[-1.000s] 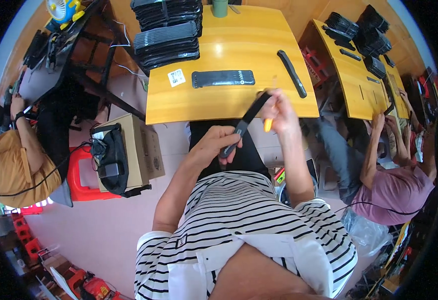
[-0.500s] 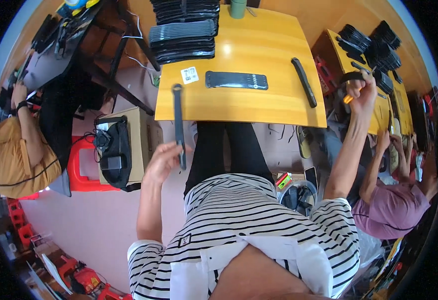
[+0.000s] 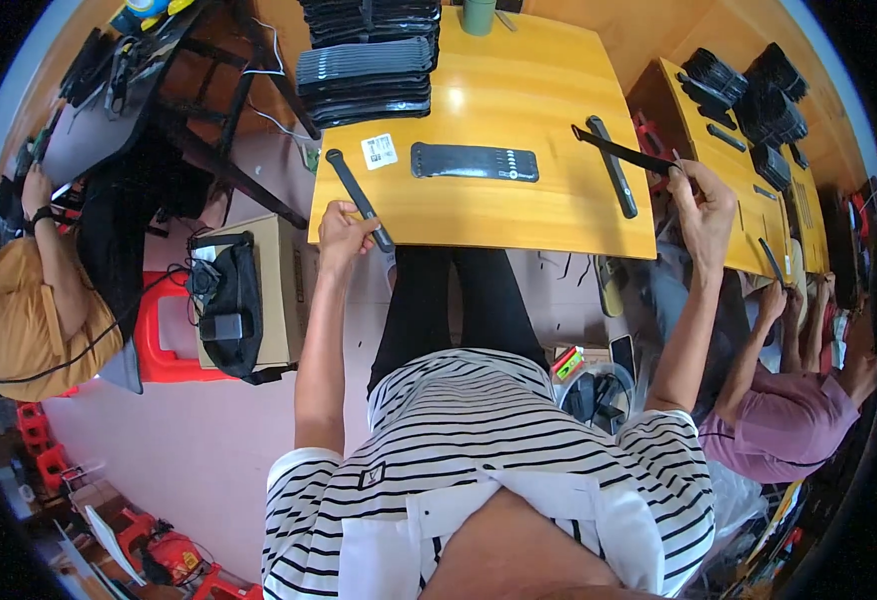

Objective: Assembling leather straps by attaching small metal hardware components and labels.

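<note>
- A yellow wooden table (image 3: 519,215) is standing in a busy workroom, with other people sitting and working on both sides.
- In the head view, the left hand (image 3: 344,228) is closing its fingers around a long black strip (image 3: 359,200). The strip is poking up and away from this hand, and its far end is lying over the near left corner of the table.
- The right hand (image 3: 704,200) is reaching out past the right edge of the table. Its fingers are pinching together on the end of a thin black strip (image 3: 624,153), which is running leftward from this hand over the table.
- A thick black bar (image 3: 614,180) is lying just left of the right hand, under the thin strip.
- A flat black piece (image 3: 474,162) and a small white tag (image 3: 380,151) are lying between the two hands, a little farther away.
- Piles of black strips (image 3: 364,75) are sitting well beyond the left hand.
- The strips are looking light, thin and a bit bendy, so I think holding one near its end is working fine, though the far end may be sagging.
</note>
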Tool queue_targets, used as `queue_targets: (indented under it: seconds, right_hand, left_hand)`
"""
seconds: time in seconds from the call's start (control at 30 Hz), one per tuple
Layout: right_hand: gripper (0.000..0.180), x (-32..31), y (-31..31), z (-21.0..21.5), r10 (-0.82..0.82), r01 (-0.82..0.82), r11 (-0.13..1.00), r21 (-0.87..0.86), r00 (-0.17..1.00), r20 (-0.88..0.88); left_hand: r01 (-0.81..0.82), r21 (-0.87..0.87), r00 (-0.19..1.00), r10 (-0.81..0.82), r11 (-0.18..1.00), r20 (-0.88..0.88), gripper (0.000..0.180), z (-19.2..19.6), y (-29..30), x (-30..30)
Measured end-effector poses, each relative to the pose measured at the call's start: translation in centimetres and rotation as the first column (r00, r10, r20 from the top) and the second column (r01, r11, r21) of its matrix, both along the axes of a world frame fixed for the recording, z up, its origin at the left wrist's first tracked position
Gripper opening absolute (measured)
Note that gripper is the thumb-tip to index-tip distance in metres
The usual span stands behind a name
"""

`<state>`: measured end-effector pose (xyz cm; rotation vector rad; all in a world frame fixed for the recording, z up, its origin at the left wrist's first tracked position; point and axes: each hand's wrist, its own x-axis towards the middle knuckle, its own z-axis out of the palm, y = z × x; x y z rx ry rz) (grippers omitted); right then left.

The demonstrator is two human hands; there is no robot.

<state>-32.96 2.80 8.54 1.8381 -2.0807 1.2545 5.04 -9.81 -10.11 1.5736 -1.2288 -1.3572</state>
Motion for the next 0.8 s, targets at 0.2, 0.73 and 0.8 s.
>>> queue_targets:
  seconds: [0.2, 0.73, 0.8]
  right_hand:
    - [0.010, -1.3, 0.0, -1.7, 0.016, -0.017, 1.000, 0.007, 0.995, 0.099]
    - [0.023, 7.5, 0.9, -5.0, 0.636, -0.683, 0.688, 0.245, 0.730, 0.251]
    - [0.026, 7.2, 0.9, -7.2, 0.510, -0.620, 0.767, 0.166, 0.746, 0.429]
  left_hand:
    - [-0.059, -0.027, 0.971, 0.063, 0.998, 0.229, 0.027, 0.1, 0.5, -0.8]
    - [0.376, 0.174, 0.435, -0.008, 0.910, -0.900, 0.028, 6.1, 7.5, -11.5]
    - [0.304, 0.114, 0.520, -0.064, 0.946, -0.852, 0.029, 6.4, 7.5, -11.8]
